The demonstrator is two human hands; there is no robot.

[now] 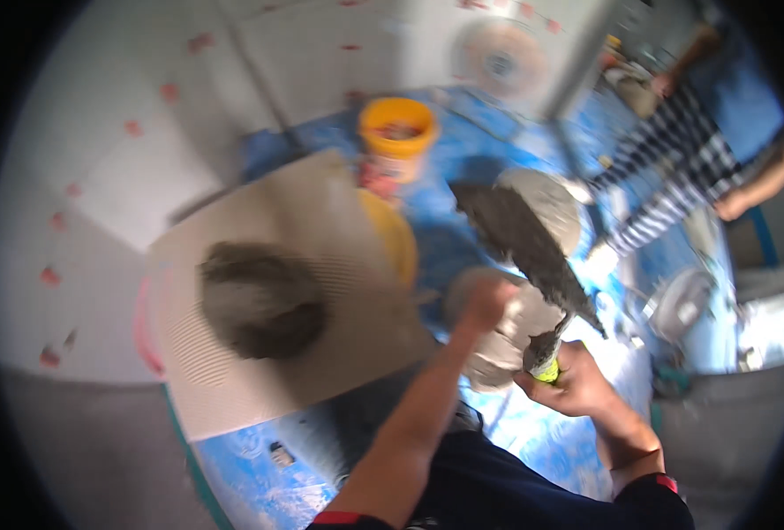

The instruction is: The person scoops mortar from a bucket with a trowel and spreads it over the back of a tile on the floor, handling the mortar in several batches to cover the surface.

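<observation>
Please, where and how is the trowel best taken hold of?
Probably by its yellow-green handle, from the near, lower side, where the right hand grips it. The long blade of the trowel lies beyond, coated in grey, mortar-like paste, so the handle looks the cleaner part.

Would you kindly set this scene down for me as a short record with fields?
Right hand: grips a trowel by its yellow-green handle; blade coated in dark grey paste
Left hand: blurred, over or against a round greyish shape; contact unclear
Left side: beige tile bearing a grey mound
Beyond tile: orange-yellow bucket
Floor: blue covering
Upper right: another person, checked trousers
</observation>
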